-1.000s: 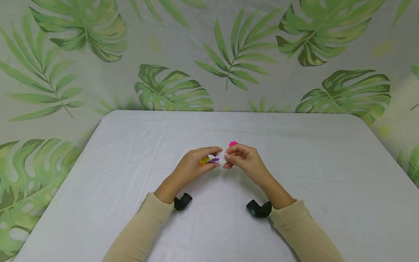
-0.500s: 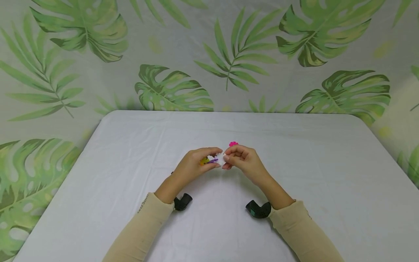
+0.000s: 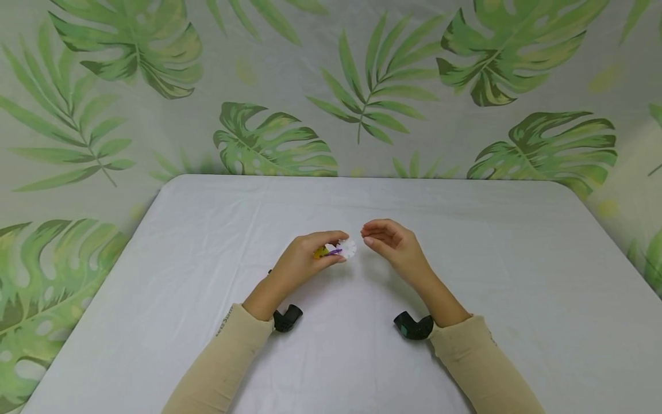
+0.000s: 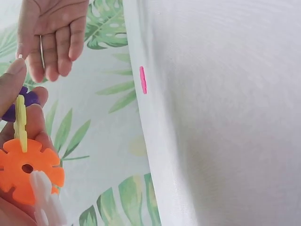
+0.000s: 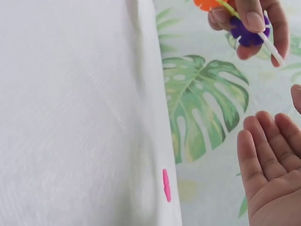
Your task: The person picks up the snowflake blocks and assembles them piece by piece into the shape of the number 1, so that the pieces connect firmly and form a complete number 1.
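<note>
My left hand pinches a chain of slotted snowflake discs between thumb and fingers, held up over the white table. A white disc sits at the end nearest my right hand. Joined to it is a purple disc, followed by a yellow disc and an orange disc. Another white disc juts from the orange one in the left wrist view. Just right of the chain, apart from it, my right hand holds nothing; its fingers are extended and its palm faces the chain.
A loose pink disc lies on the white-covered table, hidden behind my right hand in the head view. Black wrist-camera mounts hang by both wrists. A leaf-print cloth stands behind the table.
My right hand has let go of the white disc and drawn away to the right, its fingers straightening. The left hand keeps the chain nearly in place. The pink disc has become hidden in the head view.
</note>
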`<control>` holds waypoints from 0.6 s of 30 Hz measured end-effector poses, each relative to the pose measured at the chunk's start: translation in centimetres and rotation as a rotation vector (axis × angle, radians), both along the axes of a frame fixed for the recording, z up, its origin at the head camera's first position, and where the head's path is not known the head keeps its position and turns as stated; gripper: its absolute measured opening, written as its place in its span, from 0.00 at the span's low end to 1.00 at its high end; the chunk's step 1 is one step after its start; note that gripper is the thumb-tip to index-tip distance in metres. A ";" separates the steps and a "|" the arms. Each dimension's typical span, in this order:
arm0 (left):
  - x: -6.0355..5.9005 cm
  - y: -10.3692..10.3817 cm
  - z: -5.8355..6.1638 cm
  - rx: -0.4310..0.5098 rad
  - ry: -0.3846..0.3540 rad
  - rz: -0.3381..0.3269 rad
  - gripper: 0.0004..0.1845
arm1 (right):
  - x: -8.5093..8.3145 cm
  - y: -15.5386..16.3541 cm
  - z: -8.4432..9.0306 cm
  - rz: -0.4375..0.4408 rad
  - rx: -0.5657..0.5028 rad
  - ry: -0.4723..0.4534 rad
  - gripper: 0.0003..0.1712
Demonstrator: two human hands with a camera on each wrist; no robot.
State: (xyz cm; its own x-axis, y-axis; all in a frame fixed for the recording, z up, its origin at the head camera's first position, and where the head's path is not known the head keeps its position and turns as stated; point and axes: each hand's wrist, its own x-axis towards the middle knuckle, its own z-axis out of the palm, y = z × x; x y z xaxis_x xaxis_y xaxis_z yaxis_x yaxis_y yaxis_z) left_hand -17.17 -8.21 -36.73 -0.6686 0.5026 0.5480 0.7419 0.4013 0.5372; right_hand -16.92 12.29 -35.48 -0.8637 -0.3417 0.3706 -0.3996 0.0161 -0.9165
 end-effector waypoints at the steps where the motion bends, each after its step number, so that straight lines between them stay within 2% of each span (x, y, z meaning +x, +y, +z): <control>1: 0.0 0.0 0.0 -0.002 -0.006 0.007 0.20 | 0.0 0.1 0.0 -0.008 0.008 0.007 0.15; 3: 0.0 -0.1 0.1 -0.007 -0.011 0.018 0.20 | -0.3 0.3 -0.3 -0.029 0.024 0.015 0.16; 7: 0.0 -0.2 0.1 -0.010 -0.025 0.026 0.20 | -1.4 1.2 -1.9 -0.081 0.085 0.033 0.18; 11: 0.1 -0.2 0.2 -0.014 -0.035 0.030 0.21 | -2.4 2.0 -3.7 -0.144 0.200 0.051 0.22; 14: 0.1 -0.2 0.2 -0.014 -0.041 0.036 0.21 | -2.7 2.4 -4.5 -0.179 0.285 0.026 0.25; 18: 0.0 -0.3 0.2 -0.017 -0.052 0.044 0.21 | -2.8 2.5 -4.7 -0.179 0.327 -0.049 0.28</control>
State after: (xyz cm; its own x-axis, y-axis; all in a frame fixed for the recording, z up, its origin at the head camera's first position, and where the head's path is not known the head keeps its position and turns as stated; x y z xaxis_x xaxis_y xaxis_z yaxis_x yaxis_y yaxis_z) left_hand -17.18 -8.50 -36.53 -0.7176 0.4809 0.5037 0.6947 0.4425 0.5671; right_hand -19.72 14.84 -40.20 -0.9343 -0.2773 0.2240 -0.3202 0.3768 -0.8692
